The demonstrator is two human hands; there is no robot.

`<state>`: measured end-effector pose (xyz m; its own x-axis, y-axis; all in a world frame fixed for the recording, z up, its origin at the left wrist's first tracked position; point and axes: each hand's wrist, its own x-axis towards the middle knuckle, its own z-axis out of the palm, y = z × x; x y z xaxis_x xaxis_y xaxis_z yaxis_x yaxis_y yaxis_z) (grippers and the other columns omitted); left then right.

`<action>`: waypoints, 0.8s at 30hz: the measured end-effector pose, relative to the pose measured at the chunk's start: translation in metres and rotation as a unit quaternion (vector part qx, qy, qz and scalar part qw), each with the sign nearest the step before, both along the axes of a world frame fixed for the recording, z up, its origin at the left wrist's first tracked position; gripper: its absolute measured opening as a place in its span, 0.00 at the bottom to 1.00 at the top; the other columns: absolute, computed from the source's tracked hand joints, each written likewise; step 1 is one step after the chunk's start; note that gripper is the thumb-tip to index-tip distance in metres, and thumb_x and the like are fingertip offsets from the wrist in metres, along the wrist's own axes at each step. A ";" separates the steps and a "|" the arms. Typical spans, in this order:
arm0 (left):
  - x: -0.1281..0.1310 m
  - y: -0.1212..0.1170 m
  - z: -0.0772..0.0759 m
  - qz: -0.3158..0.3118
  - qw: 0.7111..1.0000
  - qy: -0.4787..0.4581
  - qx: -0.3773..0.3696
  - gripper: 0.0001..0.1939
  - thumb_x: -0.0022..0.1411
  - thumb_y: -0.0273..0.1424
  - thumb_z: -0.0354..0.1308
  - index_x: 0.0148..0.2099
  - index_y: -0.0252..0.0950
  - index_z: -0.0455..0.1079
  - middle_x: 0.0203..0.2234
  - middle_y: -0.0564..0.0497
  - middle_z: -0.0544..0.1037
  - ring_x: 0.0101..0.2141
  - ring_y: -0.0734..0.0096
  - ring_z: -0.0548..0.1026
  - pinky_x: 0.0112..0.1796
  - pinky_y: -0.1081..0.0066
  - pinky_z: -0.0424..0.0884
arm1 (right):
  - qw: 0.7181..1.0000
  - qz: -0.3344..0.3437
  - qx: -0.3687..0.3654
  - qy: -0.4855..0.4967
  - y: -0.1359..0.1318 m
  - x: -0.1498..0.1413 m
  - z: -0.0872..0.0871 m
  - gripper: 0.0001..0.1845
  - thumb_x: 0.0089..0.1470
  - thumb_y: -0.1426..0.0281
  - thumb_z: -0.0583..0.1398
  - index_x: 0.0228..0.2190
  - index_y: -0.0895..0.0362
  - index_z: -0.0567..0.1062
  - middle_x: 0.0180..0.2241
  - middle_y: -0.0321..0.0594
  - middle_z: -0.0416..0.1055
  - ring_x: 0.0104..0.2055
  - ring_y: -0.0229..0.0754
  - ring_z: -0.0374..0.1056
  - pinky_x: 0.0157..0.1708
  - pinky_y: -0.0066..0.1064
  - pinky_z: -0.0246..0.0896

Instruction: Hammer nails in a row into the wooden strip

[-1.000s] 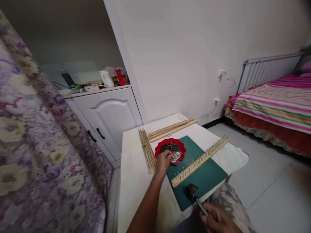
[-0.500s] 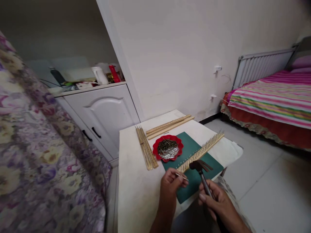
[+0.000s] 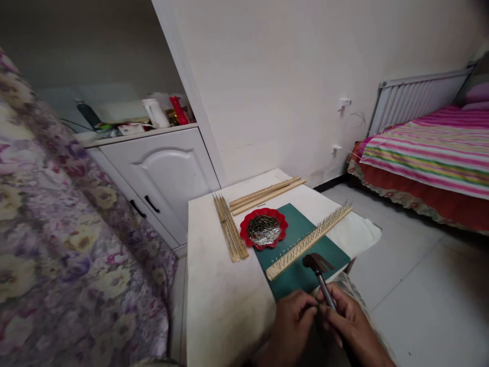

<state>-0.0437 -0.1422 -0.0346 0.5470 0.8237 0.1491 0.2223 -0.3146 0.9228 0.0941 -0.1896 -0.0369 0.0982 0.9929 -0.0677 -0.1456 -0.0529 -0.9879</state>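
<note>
My right hand (image 3: 349,323) is closed round the handle of a small claw hammer (image 3: 317,267), whose head hovers over the near right corner of a green mat (image 3: 305,244). My left hand (image 3: 292,321) sits close beside the right with its fingers pinched together by the hammer handle; what they hold is too small to see. A wooden strip studded with several upright nails (image 3: 309,239) lies diagonally across the mat. A red scalloped dish of nails (image 3: 264,228) rests at the mat's far left corner.
Two bundles of wooden strips (image 3: 229,233) (image 3: 265,194) lie on the white table (image 3: 217,300). A floral cloth (image 3: 64,244) hangs at the left, a white cabinet (image 3: 160,173) stands behind, and a striped bed (image 3: 428,158) sits at the right.
My left hand left the red dish and drew back toward me, pinched, until it met the right hand. The hammer rose over the mat, then settled near its front corner.
</note>
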 end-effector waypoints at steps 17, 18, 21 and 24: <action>-0.032 0.058 -0.015 0.289 0.957 -0.008 0.023 0.10 0.55 0.37 0.55 0.33 0.36 0.71 0.26 0.52 0.76 0.29 0.70 0.74 0.33 0.74 0.68 | 0.997 0.051 -0.047 -0.024 0.000 -0.008 -0.013 0.19 0.50 0.53 0.56 0.33 0.56 0.66 0.15 0.25 0.59 0.12 0.29 0.48 0.08 0.17 0.44; -0.032 0.059 -0.016 0.289 0.957 -0.006 0.024 0.10 0.55 0.37 0.55 0.33 0.36 0.71 0.27 0.52 0.77 0.29 0.70 0.74 0.33 0.74 0.68 | 0.997 0.049 -0.047 -0.022 0.000 -0.008 -0.013 0.19 0.50 0.53 0.56 0.33 0.56 0.66 0.15 0.25 0.59 0.12 0.29 0.49 0.08 0.17 0.45; -0.031 0.059 -0.018 0.290 0.957 -0.002 0.027 0.10 0.55 0.37 0.55 0.33 0.36 0.71 0.27 0.52 0.77 0.29 0.69 0.74 0.32 0.74 0.68 | 0.998 0.037 -0.048 -0.015 0.001 -0.007 -0.014 0.18 0.49 0.54 0.57 0.32 0.56 0.66 0.15 0.25 0.57 0.13 0.30 0.52 0.08 0.17 0.46; -0.031 0.060 -0.018 0.285 0.958 0.009 0.032 0.10 0.55 0.37 0.55 0.33 0.36 0.71 0.26 0.52 0.76 0.28 0.69 0.73 0.32 0.74 0.68 | 0.998 0.044 -0.052 -0.018 0.000 -0.006 -0.014 0.19 0.49 0.53 0.57 0.32 0.56 0.65 0.16 0.25 0.57 0.14 0.30 0.53 0.08 0.17 0.46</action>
<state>-0.0747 -0.0824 -0.0523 0.0134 0.9789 0.2038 0.3900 -0.1928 0.9004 0.0879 -0.1891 -0.0509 0.0151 0.9857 -0.1678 -0.1000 -0.1655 -0.9811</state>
